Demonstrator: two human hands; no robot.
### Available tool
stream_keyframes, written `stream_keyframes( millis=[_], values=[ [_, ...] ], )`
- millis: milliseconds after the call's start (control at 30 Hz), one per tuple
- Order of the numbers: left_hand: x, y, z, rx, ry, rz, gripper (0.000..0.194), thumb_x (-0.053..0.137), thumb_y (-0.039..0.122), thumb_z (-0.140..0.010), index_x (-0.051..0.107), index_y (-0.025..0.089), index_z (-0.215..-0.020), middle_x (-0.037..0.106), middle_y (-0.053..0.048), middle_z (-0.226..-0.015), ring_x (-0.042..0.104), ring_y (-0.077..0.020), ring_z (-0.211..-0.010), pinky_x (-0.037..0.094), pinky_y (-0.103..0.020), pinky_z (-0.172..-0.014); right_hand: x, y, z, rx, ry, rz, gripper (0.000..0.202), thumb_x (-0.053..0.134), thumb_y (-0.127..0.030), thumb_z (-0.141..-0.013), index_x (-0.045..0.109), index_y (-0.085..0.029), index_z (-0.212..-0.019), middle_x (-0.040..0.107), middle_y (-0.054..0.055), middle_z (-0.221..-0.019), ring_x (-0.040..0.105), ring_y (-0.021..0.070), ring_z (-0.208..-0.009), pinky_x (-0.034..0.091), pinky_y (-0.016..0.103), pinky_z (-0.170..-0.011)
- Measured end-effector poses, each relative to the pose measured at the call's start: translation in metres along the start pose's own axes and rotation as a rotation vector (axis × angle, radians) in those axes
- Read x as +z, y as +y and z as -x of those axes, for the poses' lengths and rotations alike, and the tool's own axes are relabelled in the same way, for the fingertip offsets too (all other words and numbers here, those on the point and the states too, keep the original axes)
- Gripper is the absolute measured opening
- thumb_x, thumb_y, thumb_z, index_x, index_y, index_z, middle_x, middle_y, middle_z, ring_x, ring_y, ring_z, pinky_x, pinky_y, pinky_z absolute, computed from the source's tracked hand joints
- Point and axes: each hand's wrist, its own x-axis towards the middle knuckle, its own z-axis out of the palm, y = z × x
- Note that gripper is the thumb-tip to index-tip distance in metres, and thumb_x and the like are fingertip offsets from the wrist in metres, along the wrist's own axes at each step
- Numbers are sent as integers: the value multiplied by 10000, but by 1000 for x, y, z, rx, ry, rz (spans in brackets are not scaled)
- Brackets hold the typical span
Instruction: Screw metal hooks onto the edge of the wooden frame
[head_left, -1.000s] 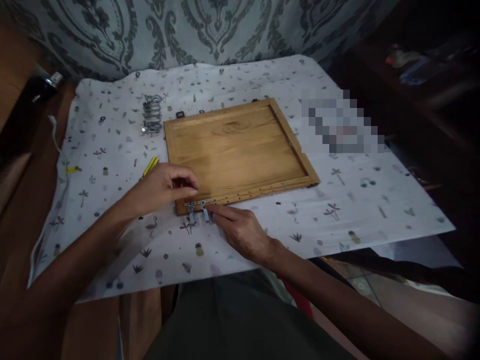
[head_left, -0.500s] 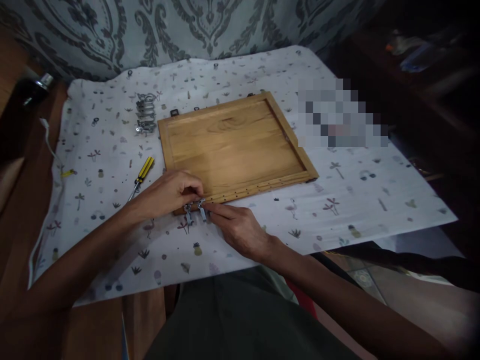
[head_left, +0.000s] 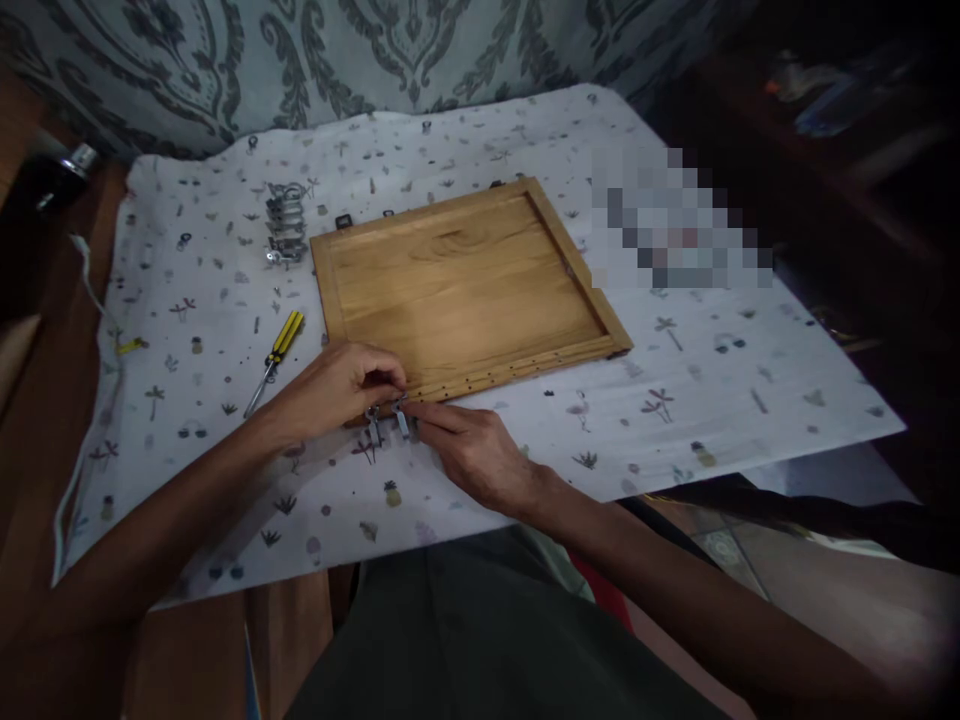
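Observation:
A framed wooden panel [head_left: 457,290] lies on the patterned white cloth, with a row of small dark holes along its near edge. Two small metal clips sit at the near left corner, one [head_left: 374,426] on the left and one [head_left: 402,418] between my hands. My left hand [head_left: 352,380] is closed over that corner, fingertips pinched at the top of the right clip. From the other side, my right hand [head_left: 476,450] has its thumb and forefinger closed on the same clip.
Left of the panel lies a yellow and black screwdriver [head_left: 276,360]. Several metal clips [head_left: 286,225] stand in a row behind it. A white cord [head_left: 64,500] hangs along the cloth's left edge. A blurred-out patch covers something at the right.
The whole view has shifted slightly. Both hands stay at the same clip, with hardly any visible movement.

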Motion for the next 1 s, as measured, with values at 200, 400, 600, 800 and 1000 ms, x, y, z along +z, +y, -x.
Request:
stream_keyframes(
  millis=[200,400,600,800,1000],
  values=[
    [4,1,3,45,70,-30,122,729,49,-834,737,165,-795,727,15,-767,661,-110,-683,444,-213,-644,-1,0,0,0,0,1,385,413,34,-892,734,-156,-986,744,77,-1307,749,178,-881,599,307,-711],
    [5,-1,5,72,83,-41,121,745,52,-837,741,170,-812,738,9,-790,669,-120,-718,449,-221,-663,1,-1,0,38,-41,-9,404,417,32,-883,746,-172,-999,735,70,-1328,743,177,-908,591,310,-728],
    [1,0,6,26,59,-27,122,740,52,-816,706,160,-772,704,33,-732,629,-100,-654,416,-214,-614,2,1,2,31,-14,-54,417,404,31,-892,754,-155,-1021,737,103,-1315,750,205,-943,614,339,-737],
    [-2,0,6,35,44,-2,119,709,70,-836,694,160,-760,684,46,-685,592,-83,-597,394,-204,-583,2,0,1,29,-29,-11,408,391,16,-914,753,-149,-1000,742,99,-1309,755,197,-929,619,330,-729],
    [0,-1,7,65,57,-22,102,733,83,-833,708,164,-775,701,27,-741,623,-102,-659,414,-215,-621,1,0,1,18,-5,-6,398,408,42,-883,737,-162,-972,743,83,-1308,740,170,-891,589,299,-708]
  ],
)
